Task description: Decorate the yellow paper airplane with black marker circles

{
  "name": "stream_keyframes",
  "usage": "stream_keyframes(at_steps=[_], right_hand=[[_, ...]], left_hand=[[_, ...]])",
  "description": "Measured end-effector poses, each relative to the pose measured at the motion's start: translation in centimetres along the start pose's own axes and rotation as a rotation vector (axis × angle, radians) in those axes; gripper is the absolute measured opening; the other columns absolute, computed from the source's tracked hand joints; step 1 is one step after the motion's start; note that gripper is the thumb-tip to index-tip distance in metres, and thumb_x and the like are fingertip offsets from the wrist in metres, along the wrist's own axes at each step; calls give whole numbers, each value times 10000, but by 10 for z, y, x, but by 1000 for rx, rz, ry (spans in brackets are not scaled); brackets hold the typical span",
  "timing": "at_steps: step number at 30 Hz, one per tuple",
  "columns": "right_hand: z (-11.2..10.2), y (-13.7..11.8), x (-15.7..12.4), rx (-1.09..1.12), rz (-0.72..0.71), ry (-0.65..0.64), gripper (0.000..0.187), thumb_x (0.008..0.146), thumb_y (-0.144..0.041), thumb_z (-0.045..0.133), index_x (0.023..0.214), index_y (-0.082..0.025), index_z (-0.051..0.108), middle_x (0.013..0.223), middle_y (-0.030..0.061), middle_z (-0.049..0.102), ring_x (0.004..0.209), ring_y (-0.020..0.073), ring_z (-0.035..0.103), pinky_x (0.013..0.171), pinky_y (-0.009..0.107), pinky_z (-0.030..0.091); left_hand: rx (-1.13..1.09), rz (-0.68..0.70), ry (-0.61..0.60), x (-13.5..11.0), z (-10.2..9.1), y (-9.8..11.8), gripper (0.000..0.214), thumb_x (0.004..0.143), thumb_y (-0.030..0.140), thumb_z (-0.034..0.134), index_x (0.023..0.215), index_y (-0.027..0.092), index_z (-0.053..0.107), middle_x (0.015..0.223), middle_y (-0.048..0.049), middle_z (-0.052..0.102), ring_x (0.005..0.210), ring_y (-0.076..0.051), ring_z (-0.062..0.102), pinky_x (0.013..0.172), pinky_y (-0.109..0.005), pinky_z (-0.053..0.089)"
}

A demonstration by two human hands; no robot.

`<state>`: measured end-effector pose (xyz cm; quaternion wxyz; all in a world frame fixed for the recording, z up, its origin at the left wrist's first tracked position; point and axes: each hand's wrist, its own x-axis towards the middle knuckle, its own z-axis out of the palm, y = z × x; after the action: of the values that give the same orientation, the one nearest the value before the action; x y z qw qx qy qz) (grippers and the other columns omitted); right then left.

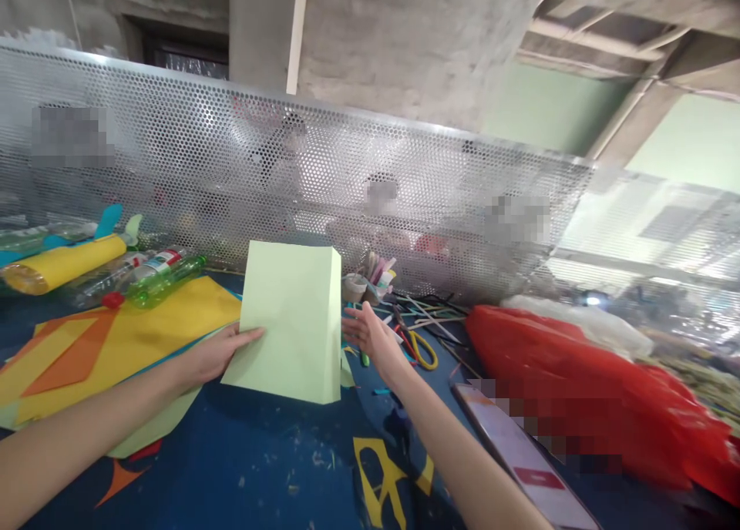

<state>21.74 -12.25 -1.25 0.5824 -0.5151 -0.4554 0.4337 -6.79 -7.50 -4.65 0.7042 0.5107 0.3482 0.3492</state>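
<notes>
A folded sheet of pale green paper [292, 318] stands tilted up above the blue table [260, 461]. My left hand [216, 353] grips its lower left edge, thumb on the front. My right hand [370, 333] is just off the sheet's right edge with its fingers spread and nothing in it. It may touch the edge, but I cannot tell for sure.
Yellow and orange paper sheets [116, 337] lie at left, with plastic bottles [156, 272] and a yellow tube [63, 264] behind. Scissors [419, 349] and sticks lie beyond my right hand. A red bag [578, 391] fills the right. A perforated metal screen [347, 176] backs the table.
</notes>
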Motion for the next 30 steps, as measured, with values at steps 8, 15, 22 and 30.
stream_keyframes(at_steps=[8,15,22,30], right_hand=[[12,-5,-12,-108,-76,-80,424,653,-523,753,870,-200,585,694,-15,674,552,132,579,473,227,412],[4,-3,-7,-208,-215,1,424,673,-556,715,829,-227,497,693,-3,666,585,176,602,531,280,459],[-2,2,0,-404,-204,51,296,845,-523,510,904,-233,490,663,-5,645,539,189,603,497,291,467],[-63,-1,12,-1506,-23,279,274,879,-44,405,983,-35,658,1045,256,667,1067,307,631,917,377,435]], left_hand=[[53,1,-63,-5,7,4,595,716,522,759,1150,127,655,1119,-137,705,1020,-308,665,850,-362,537],[66,8,-3,-4,10,3,627,748,596,693,1166,130,652,1124,-130,705,1025,-310,665,871,-375,537],[46,-3,52,-6,13,5,597,760,570,692,1156,126,652,1113,-128,710,1020,-314,666,874,-382,540],[71,-5,96,-5,12,6,599,777,553,677,1198,131,623,1145,-130,696,1026,-315,663,837,-368,551]])
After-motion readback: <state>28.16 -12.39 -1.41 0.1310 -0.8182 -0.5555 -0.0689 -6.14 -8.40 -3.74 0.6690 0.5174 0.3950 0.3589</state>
